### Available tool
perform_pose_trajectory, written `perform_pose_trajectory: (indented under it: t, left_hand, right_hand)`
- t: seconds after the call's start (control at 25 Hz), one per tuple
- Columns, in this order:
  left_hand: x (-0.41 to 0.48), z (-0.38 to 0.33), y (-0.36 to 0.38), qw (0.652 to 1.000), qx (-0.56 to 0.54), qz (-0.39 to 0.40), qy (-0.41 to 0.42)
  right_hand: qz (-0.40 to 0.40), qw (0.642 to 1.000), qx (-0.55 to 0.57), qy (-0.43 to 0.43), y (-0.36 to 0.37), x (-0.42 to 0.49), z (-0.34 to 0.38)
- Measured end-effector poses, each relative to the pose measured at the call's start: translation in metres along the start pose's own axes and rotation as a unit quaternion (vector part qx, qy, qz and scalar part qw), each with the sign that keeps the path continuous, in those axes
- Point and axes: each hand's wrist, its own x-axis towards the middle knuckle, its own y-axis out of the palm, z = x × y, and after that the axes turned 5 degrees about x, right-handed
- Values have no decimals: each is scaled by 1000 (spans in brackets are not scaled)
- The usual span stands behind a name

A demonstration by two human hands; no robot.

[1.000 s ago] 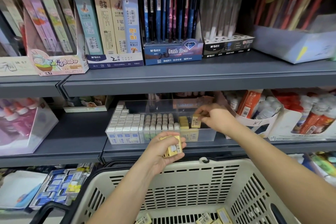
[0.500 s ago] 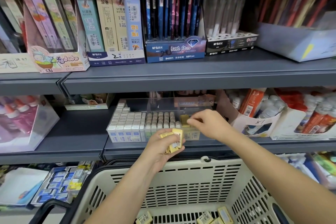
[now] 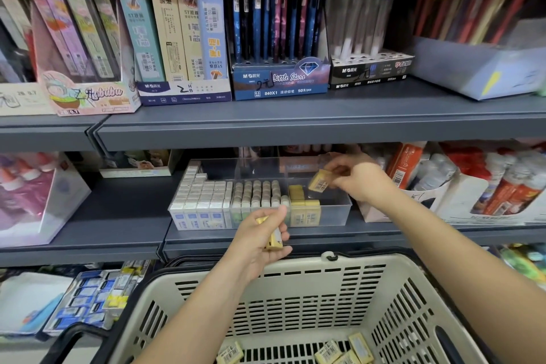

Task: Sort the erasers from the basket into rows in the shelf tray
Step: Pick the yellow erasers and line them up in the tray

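Stationery shelving fills the frame, with a clear tray (image 3: 339, 210) on the middle shelf at centre. Its left part already holds rows of white erasers (image 3: 201, 195), then pale ones (image 3: 257, 192), then a short yellow row (image 3: 301, 201); the right end is bare. Right hand (image 3: 357, 180), centre right, pinches one yellow eraser (image 3: 319, 183) above that gap. Left hand (image 3: 260, 239), lower centre, is closed on a small stack of yellow erasers (image 3: 274, 241). Several loose erasers (image 3: 339, 352) lie in the basket (image 3: 295, 281) at bottom, so the job looks partly done. Pen boxes (image 3: 280, 80) above and glue bottles (image 3: 502, 186) at right stand clear of the tray.
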Motion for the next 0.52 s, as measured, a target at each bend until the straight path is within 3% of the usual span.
perform_pose_trajectory:
  t: [0.12,0.32,0.52]
  left_hand:
    - [1,-4,-6,999,-26,19,-17]
    - [1,-5,-14,997,-61,47,-5]
    - [2,-3,-13,996,-81,41,4]
  right_hand:
    - [29,991,-130,15,12,20,-6]
    - [120,982,-144,-2,35,26,-14]
    - [150,971,-185,-17,39,24,-14]
